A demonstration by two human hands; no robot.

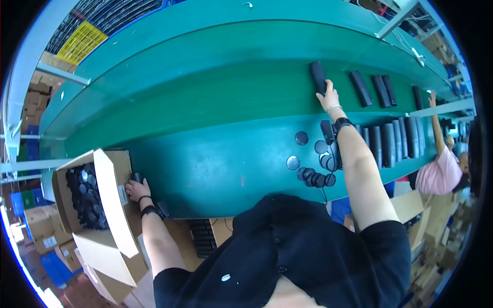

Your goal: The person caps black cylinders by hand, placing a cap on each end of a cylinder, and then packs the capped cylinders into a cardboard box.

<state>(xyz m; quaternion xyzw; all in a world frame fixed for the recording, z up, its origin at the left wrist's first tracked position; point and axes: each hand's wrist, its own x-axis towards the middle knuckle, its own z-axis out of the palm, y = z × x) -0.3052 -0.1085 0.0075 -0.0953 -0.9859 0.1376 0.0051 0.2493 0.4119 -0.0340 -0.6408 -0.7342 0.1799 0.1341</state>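
Right hand [330, 97] closed around the near end of a black cylinder [317, 76].
The cylinder points from those fingers toward the green tabletop's [215, 164] far edge; near its left edge, left hand [137, 190] meets a dark piece [137, 176], grip unclear.

— Can any lettering around you be read?
— None. On your bench [205, 169], the open carton [117, 160] at the left end has a pale label [122, 194] on its side facing the bench's middle, its print too small to read.
— And on your black shirt [251, 246]?
— You wear a small white mark [226, 277] there, also illegible.
— Beyond the bench's left edge?
— A stacked carton [41, 220] bears a white label [50, 241], unreadable too.
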